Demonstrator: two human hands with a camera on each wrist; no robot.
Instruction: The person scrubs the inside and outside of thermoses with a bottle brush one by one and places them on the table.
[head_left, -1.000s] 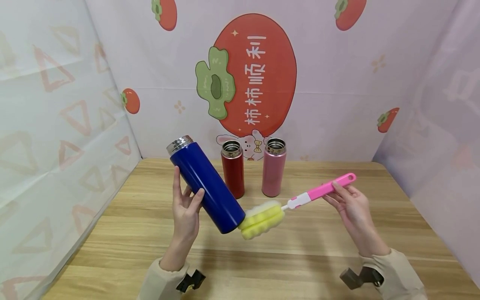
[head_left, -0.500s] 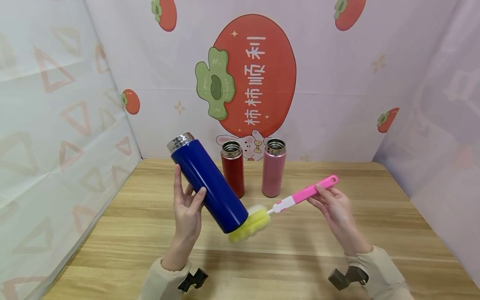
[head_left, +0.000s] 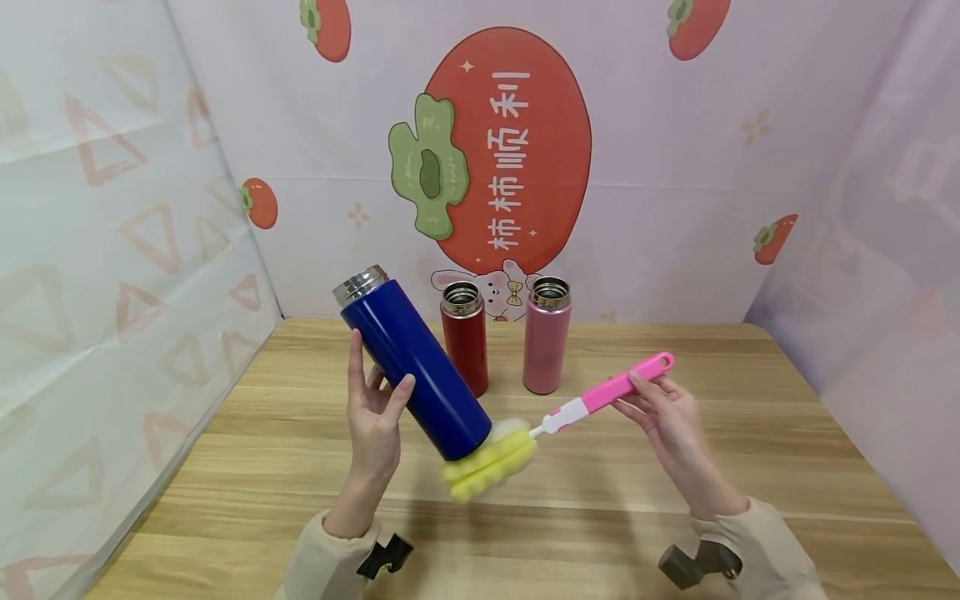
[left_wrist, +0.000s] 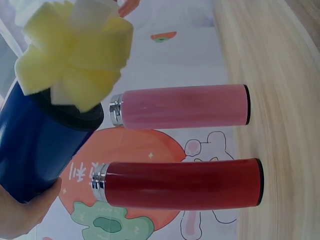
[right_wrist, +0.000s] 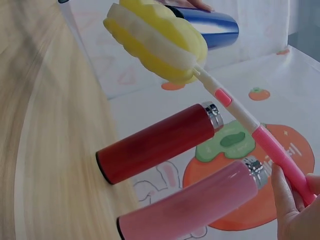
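Observation:
A blue thermos bottle (head_left: 416, 367) with a bare steel neck is gripped in my left hand (head_left: 377, 425), tilted so its base points down to the right. My right hand (head_left: 667, 417) pinches the pink handle of a bottle brush (head_left: 491, 460) whose yellow and white sponge head lies against the bottle's base. In the left wrist view the sponge (left_wrist: 75, 52) covers part of the dark base. The right wrist view shows the brush (right_wrist: 160, 40) at full length, with fingers and thumb at the pink end of its handle.
A red thermos bottle (head_left: 467, 342) and a pink thermos bottle (head_left: 547, 346) stand upright without lids towards the back of the wooden table (head_left: 637, 533). Behind them hangs a printed cloth backdrop (head_left: 652, 167), with more cloth on both sides.
My right hand has moved left with the brush, and the sponge head has slid left and down across the blue bottle's base. The blue bottle has barely shifted.

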